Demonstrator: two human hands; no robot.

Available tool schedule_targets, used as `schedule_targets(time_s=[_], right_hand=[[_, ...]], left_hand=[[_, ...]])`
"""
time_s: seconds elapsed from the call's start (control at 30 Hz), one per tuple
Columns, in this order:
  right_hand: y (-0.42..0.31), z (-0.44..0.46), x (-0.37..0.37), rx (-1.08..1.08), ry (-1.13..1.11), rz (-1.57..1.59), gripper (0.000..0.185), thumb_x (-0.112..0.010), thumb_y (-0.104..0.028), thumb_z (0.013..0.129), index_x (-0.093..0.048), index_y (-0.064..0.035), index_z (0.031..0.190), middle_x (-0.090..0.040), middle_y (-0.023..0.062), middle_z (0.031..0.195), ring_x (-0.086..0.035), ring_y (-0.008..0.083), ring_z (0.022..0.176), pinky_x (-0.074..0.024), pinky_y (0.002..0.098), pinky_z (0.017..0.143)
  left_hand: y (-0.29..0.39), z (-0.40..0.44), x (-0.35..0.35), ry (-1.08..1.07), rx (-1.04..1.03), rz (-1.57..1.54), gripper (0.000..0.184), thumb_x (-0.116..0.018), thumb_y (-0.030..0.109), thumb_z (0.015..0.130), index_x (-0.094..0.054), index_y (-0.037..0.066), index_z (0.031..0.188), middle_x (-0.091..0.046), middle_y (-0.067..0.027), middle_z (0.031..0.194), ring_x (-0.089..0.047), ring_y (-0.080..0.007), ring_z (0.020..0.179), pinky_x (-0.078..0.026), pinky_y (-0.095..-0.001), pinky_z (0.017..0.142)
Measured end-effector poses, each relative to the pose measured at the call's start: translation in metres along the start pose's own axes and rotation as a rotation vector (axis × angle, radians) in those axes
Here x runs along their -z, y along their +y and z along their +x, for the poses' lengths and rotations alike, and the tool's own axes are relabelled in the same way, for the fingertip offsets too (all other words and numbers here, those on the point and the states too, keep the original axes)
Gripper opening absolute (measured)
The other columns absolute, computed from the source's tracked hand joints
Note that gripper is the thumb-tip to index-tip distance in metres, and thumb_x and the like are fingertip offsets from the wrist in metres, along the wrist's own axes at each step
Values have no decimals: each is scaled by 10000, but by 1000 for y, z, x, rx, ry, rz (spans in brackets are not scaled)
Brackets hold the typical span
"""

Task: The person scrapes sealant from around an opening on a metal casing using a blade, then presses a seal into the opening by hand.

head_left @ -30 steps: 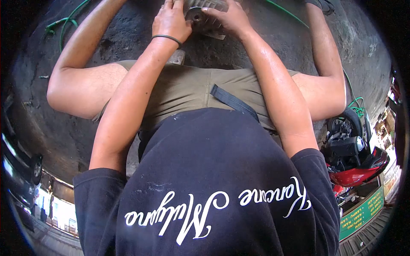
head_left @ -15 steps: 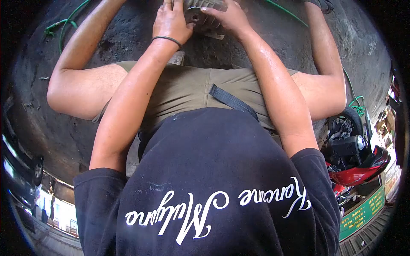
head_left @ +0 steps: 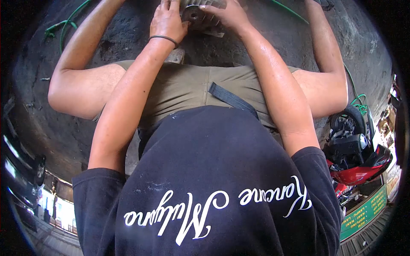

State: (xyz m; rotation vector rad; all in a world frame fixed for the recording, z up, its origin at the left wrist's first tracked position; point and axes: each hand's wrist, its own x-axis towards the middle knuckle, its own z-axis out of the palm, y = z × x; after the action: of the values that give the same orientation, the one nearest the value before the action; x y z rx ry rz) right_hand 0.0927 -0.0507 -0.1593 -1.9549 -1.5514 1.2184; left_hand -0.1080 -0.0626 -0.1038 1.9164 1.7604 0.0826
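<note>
At the top edge of the head view, a finned metal part (head_left: 209,19) with a dark round hub (head_left: 193,15) lies between my two hands. My left hand (head_left: 168,20), with a dark band at the wrist, rests against the part's left side, its fingertips cut off by the frame edge. On the other side my right hand (head_left: 230,16) grips the part, its thumb reaching over the fins beside the hub. The far side of the part is out of frame.
Green hose (head_left: 68,22) lies on the dark floor (head_left: 124,30) at upper left, with more at upper right. A small block (head_left: 176,56) sits near my shorts. At right are a red motorcycle (head_left: 361,170) and a green sign (head_left: 365,211). Another vehicle (head_left: 21,170) stands far left.
Both hands and the metal part have shifted slightly up and to the left in the view. The hold on the part looks much the same.
</note>
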Motion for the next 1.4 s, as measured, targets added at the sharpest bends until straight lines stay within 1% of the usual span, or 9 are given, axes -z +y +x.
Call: schedule_targets(time_s=[0.33, 0.47, 0.53, 0.57, 0.87, 0.9, 1.0, 1.07, 1.4], right_hand=[[-3, 0, 5, 47, -34, 99, 896, -888, -511, 729, -565, 45, 1352, -615, 273, 1318, -623, 374, 1211, -492, 426, 1047], [-6, 2, 6, 47, -37, 123, 906, -884, -515, 732, -555, 46, 1363, -613, 275, 1319, -620, 374, 1216, -493, 422, 1040], [-1, 1, 4, 30, -19, 123, 919, -881, -522, 730, -549, 44, 1372, -610, 274, 1322, -617, 374, 1221, -492, 423, 1040], [1, 0, 2, 27, -20, 125, 919, -881, -522, 730, -549, 44, 1372, -610, 274, 1322, -617, 374, 1221, -492, 423, 1040], [-2, -6, 5, 19, 4, -71, 904, -857, -521, 731, -557, 61, 1353, -619, 264, 1290, -629, 382, 1180, -503, 434, 1032], [5, -9, 6, 108, -6, -173, 902, -837, -544, 736, -559, 21, 1382, -612, 262, 1317, -614, 377, 1220, -492, 439, 1047], [16, -11, 10, 218, -6, -273, 912, -816, -580, 748, -555, -19, 1419, -584, 260, 1373, -575, 378, 1290, -464, 444, 1083], [17, -13, 11, 252, -3, -248, 933, -816, -606, 765, -541, -18, 1435, -543, 258, 1430, -524, 389, 1348, -431, 444, 1125], [-9, -28, 5, 90, 25, -369, 1051, -801, -672, 735, -467, -11, 1481, -506, 279, 1467, -528, 417, 1345, -444, 468, 1117]], left_hand=[[-14, -4, -19, 48, 87, -354, 1208, -836, 11, 713, -101, 156, 1660, -176, -222, 1673, -307, -426, 1503, -356, -417, 1212], [-55, 2, -41, 72, -98, -272, 1306, -922, 113, 683, -61, 180, 1662, -119, -224, 1688, -283, -417, 1518, -349, -411, 1219], [-54, -7, -36, 27, -349, -1115, 1334, -935, 127, 672, -44, 193, 1664, -90, -222, 1694, -275, -411, 1524, -347, -410, 1220], [-32, -2, -31, 2, 53, -464, 1355, -946, 143, 664, -35, 203, 1665, -71, -216, 1700, -272, -408, 1527, -345, -410, 1221], [-45, 5, -35, -29, -4, -438, 1285, -794, -48, 658, -31, 171, 1669, -177, -219, 1668, -292, -397, 1520, -322, -389, 1228], [-55, 9, -42, 111, -88, -444, 1048, -813, 77, 779, -212, 114, 1637, -427, -216, 1547, -458, -343, 1418, -399, -380, 1162], [-66, 23, -39, 150, 191, -857, 723, -723, 104, 810, -463, 38, 1481, -637, -178, 1324, -654, -312, 1125, -524, -394, 962], [-84, 35, -35, 86, 269, -932, 617, -701, 257, 892, -539, 23, 1438, -680, -152, 1270, -642, -215, 1144, -506, -343, 976], [-74, 37, -48, -25, 147, -593, 751, -649, 636, 909, -574, 101, 1431, -668, -214, 1331, -635, -358, 1251, -488, -419, 1047]])
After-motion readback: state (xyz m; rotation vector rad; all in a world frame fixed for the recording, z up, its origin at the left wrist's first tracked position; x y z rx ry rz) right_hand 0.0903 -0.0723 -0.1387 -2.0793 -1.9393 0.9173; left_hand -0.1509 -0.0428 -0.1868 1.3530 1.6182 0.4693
